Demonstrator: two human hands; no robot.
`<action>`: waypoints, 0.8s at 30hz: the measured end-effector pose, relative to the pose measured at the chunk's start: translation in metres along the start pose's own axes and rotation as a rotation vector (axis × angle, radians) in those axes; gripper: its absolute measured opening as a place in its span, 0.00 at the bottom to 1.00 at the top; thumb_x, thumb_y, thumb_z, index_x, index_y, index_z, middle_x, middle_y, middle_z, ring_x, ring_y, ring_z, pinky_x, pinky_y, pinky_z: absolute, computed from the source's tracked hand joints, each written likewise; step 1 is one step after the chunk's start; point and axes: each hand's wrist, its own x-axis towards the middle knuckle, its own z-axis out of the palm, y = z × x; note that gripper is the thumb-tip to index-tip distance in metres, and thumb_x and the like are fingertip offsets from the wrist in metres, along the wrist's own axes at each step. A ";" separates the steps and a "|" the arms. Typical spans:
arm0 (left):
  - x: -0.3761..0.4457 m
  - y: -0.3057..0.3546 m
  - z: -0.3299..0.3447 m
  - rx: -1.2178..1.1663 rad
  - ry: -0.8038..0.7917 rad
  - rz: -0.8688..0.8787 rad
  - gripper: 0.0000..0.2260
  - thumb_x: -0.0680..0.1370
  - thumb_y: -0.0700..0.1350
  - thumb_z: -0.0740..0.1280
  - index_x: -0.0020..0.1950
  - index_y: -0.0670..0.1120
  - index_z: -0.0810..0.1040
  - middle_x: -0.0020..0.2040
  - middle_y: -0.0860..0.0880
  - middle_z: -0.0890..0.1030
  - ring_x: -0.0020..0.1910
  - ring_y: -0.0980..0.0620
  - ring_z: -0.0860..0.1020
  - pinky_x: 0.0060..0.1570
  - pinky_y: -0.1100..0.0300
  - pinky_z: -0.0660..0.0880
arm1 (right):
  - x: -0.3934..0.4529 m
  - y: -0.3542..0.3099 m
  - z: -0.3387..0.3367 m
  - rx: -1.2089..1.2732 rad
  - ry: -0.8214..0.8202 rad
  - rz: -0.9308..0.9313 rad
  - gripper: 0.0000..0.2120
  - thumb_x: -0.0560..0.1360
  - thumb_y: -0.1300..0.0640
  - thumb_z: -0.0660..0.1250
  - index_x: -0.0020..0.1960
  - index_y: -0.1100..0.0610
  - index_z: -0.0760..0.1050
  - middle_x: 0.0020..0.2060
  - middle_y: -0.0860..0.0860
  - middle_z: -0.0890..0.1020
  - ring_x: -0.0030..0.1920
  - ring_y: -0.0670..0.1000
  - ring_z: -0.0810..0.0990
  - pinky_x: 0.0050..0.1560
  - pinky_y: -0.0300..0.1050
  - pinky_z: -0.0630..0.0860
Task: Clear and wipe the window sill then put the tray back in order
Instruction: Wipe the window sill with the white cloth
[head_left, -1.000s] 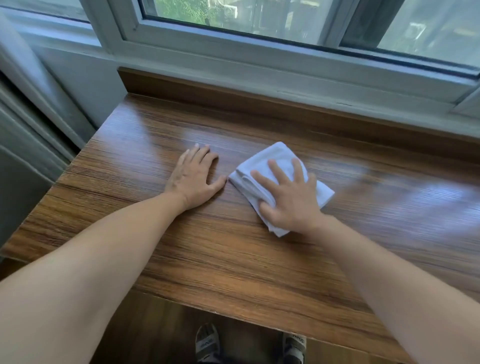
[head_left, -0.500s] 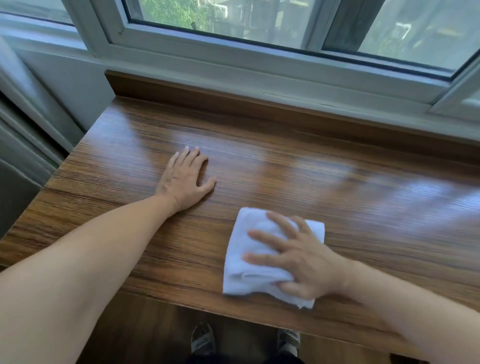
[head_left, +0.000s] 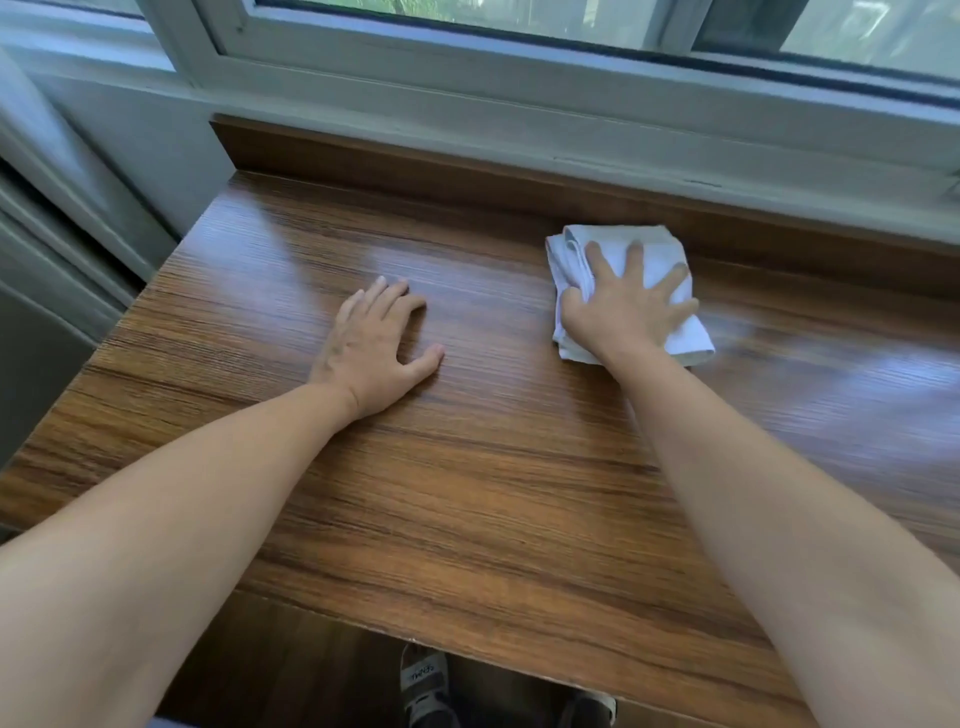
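The wooden window sill (head_left: 493, 467) fills the head view, brown with a glossy grain. A folded white cloth (head_left: 657, 249) lies on it at the back right, close to the raised wooden back edge. My right hand (head_left: 623, 306) presses flat on the cloth with spread, straight fingers. My left hand (head_left: 371, 348) rests palm down on the bare wood to the left of the cloth, fingers straight, holding nothing. No tray is in view.
A white window frame (head_left: 519, 88) runs along the back above the sill's wooden upstand (head_left: 415, 161). A grey wall and frame (head_left: 78, 208) bound the sill on the left. The sill's front edge overhangs the floor, where my sandalled feet (head_left: 423, 686) stand.
My right hand has pushed the cloth from the front edge of the sill away to the back right. My left hand has stayed flat on the wood.
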 end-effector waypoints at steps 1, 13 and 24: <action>0.000 0.000 0.000 0.001 0.002 -0.001 0.35 0.76 0.69 0.54 0.77 0.51 0.67 0.82 0.47 0.63 0.83 0.46 0.55 0.82 0.46 0.50 | -0.005 -0.003 0.000 -0.009 -0.016 -0.039 0.31 0.76 0.36 0.51 0.79 0.33 0.52 0.83 0.48 0.52 0.77 0.74 0.48 0.69 0.75 0.55; -0.005 0.012 -0.003 0.010 -0.034 -0.011 0.36 0.78 0.68 0.48 0.80 0.50 0.63 0.83 0.46 0.59 0.84 0.45 0.52 0.82 0.46 0.47 | -0.062 0.035 0.007 0.009 -0.014 -0.353 0.33 0.73 0.33 0.54 0.78 0.31 0.57 0.82 0.45 0.57 0.80 0.65 0.48 0.69 0.72 0.60; -0.001 0.002 0.000 -0.015 -0.018 0.000 0.35 0.77 0.70 0.50 0.79 0.52 0.64 0.83 0.48 0.60 0.84 0.47 0.52 0.82 0.47 0.46 | -0.012 -0.081 -0.002 0.071 -0.056 0.019 0.31 0.79 0.35 0.54 0.81 0.34 0.51 0.84 0.51 0.48 0.78 0.75 0.43 0.71 0.78 0.50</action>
